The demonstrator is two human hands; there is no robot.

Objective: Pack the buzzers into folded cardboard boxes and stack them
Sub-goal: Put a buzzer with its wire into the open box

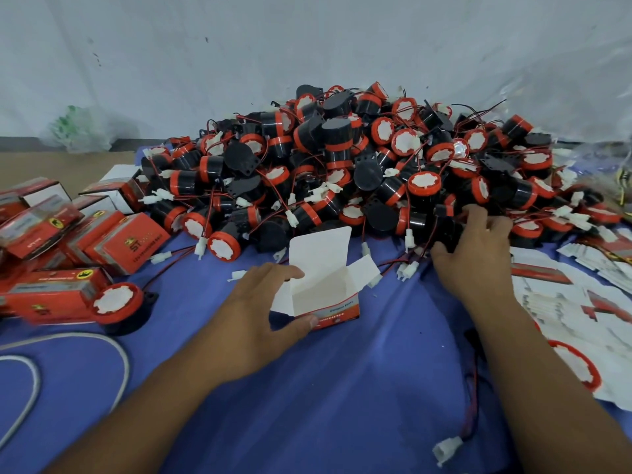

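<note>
A large heap of black and red buzzers [359,165] with red wires and white plugs covers the far half of the blue cloth [342,388]. In front of it stands a small open cardboard box [328,289], top flaps up, white inside. My left hand [260,309] holds this box between thumb and fingers at its left side. My right hand [475,251] reaches into the heap's near edge, fingers curled around a black buzzer [448,234] that is mostly hidden under the hand.
Packed red boxes [68,241] lie piled at the left, with a loose buzzer [119,306] leaning on them. Flat unfolded box blanks [574,302] spread at the right. A white cable [68,354] loops at the lower left. A white plug [448,449] lies near the front.
</note>
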